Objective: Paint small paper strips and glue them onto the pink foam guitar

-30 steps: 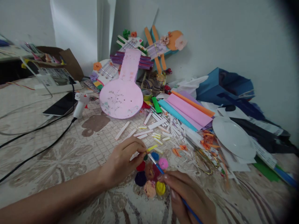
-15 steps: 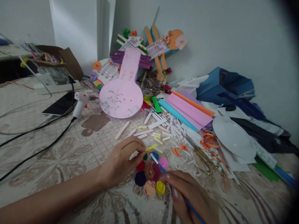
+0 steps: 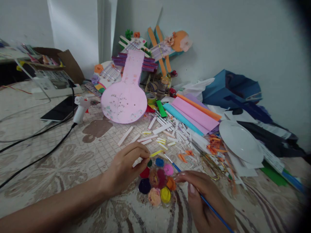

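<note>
Pinched in my left hand (image 3: 132,165) is a small strip (image 3: 156,153), yellow along its visible length, pointing right from the fingertips. My right hand (image 3: 204,197) grips a thin blue paintbrush (image 3: 175,166); its tip is just right of the strip's end, and I cannot tell whether they touch. Below both hands' fingertips lies a round paint palette (image 3: 159,179) with wells of red, dark blue, peach, yellow, orange, pink, blue and green around a smeared centre. Several cut white and yellow strips (image 3: 162,141) lie beyond my left hand.
A pink guitar-shaped piece (image 3: 124,102) stands behind the strips. On the left are a white glue gun (image 3: 81,108) with a black cord and a dark phone (image 3: 59,108). To the right lie scissors (image 3: 210,166), coloured sheets (image 3: 194,115), a white plate (image 3: 240,140) and a blue bag (image 3: 230,89).
My right hand has moved right with the paintbrush, drawing its tip from over the palette's blue well to beside the strip's end. The orange well now shows. My left hand keeps its pinch.
</note>
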The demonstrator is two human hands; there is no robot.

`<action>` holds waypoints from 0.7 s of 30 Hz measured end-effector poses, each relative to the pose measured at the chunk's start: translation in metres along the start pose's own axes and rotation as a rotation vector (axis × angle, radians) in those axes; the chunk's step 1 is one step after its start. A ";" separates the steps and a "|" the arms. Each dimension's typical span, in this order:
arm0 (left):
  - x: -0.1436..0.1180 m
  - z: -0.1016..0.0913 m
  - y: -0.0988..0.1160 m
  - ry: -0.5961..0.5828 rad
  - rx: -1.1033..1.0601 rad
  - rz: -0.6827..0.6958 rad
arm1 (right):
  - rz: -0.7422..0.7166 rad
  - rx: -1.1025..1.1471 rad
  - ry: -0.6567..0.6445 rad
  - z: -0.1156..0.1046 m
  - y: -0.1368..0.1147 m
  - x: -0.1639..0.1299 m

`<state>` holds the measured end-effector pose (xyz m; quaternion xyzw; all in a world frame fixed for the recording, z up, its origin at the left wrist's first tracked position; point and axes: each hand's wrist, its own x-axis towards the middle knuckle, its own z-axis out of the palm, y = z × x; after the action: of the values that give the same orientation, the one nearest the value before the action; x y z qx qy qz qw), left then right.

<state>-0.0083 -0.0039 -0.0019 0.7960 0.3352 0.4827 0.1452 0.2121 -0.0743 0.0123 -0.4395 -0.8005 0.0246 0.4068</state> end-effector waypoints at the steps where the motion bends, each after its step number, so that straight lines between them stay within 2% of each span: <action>1: 0.000 0.000 0.000 -0.002 0.001 -0.003 | -0.009 -0.006 -0.005 -0.001 0.001 0.000; 5: -0.001 0.000 0.000 0.007 0.008 -0.003 | -0.035 -0.037 -0.038 -0.001 0.002 -0.003; 16: 0.000 0.000 0.000 0.012 0.004 0.006 | -0.025 -0.015 -0.029 0.003 -0.002 -0.004; 21: 0.000 0.001 0.000 0.005 0.011 0.001 | -0.003 0.007 0.024 0.007 -0.004 -0.006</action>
<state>-0.0079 -0.0040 -0.0021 0.7958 0.3375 0.4830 0.1398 0.2070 -0.0788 0.0056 -0.4371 -0.7963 0.0214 0.4177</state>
